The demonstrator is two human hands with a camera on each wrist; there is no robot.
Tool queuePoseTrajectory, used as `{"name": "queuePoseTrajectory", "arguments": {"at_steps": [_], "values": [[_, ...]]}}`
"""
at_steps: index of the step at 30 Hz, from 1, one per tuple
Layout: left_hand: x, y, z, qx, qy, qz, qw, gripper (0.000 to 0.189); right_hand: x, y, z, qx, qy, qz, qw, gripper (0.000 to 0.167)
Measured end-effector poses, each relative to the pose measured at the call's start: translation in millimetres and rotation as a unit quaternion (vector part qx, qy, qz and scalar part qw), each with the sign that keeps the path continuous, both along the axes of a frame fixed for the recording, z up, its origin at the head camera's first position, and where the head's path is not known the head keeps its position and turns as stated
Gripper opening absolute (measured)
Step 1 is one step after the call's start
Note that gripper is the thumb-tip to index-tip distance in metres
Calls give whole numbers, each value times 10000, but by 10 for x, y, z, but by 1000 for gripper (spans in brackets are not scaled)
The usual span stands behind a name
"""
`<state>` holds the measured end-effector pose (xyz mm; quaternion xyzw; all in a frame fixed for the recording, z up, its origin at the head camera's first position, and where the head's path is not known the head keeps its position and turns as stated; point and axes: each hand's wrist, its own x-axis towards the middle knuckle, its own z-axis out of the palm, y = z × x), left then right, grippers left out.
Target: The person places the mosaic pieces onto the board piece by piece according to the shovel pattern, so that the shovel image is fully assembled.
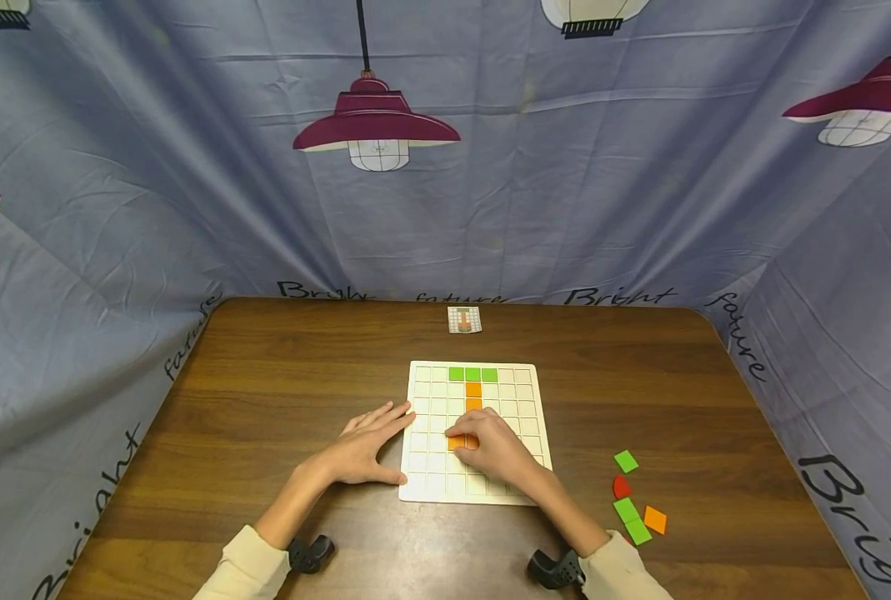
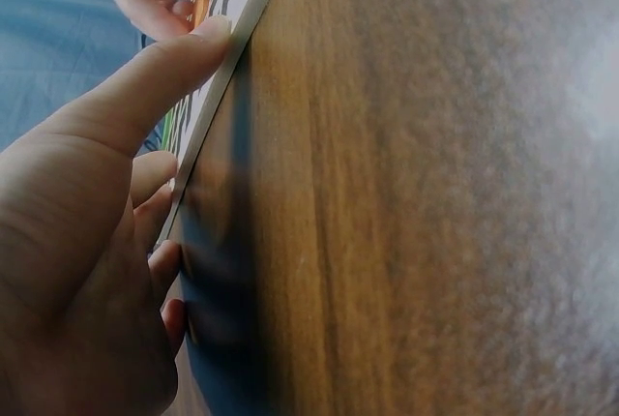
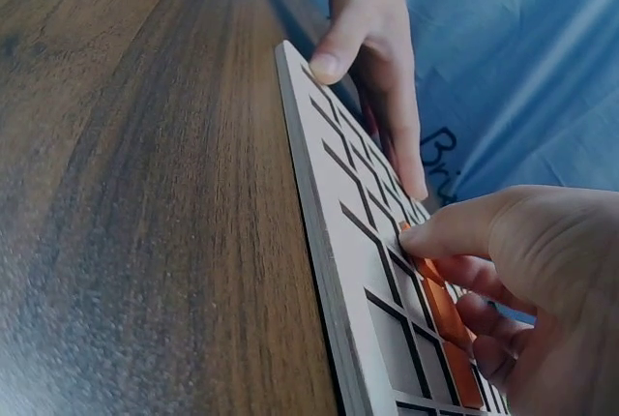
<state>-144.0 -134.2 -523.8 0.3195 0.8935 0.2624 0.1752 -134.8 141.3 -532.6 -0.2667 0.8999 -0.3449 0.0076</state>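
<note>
A white grid board [image 1: 422,460] lies flat on the table. Three green tiles [image 1: 473,374] fill part of its top row, and orange tiles [image 1: 473,389] run down below the middle one. My right hand [image 1: 499,450] is over the board, thumb and index finger pinching an orange tile [image 1: 456,443] at its edges; the hand hides part of the orange column. In the right wrist view several orange tiles [image 3: 443,312] sit side by side under the curled fingers. My left hand [image 1: 358,450] is spread at the board's left edge, thumb and fingertips touching it.
Right of the board lie loose pieces: a green tile [image 1: 626,461], a red rounded piece [image 1: 621,487], two more green tiles [image 1: 632,521] and an orange tile [image 1: 655,520]. A small pattern card [image 1: 464,320] lies at the table's back edge, before a blue curtain [image 1: 490,208].
</note>
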Motion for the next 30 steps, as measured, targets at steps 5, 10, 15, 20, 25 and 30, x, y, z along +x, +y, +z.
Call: {"name": "queuePoseTrajectory", "arguments": {"at_steps": [5,10,15,20,25,30], "values": [[2,1,-6,-17,-1,6,10000,94,8,-12,-8,4,29,7,10000,23],[4,2,-13,-23,12,6,10000,94,29,22,42,-200,9,-162,9997,24],[-1,-1,-17,-8,54,-10,10000,94,59,190,151,-464,83,-457,9978,26],[-5,-6,-11,17,55,-11,10000,94,100,485,232,-644,195,-890,9938,28],[-6,-6,-7,21,69,-27,10000,94,204,836,278,-583,83,-1416,9882,30],[-9,-4,-16,0,81,-28,10000,94,352,1218,243,-584,19,-1807,9818,33]]}}
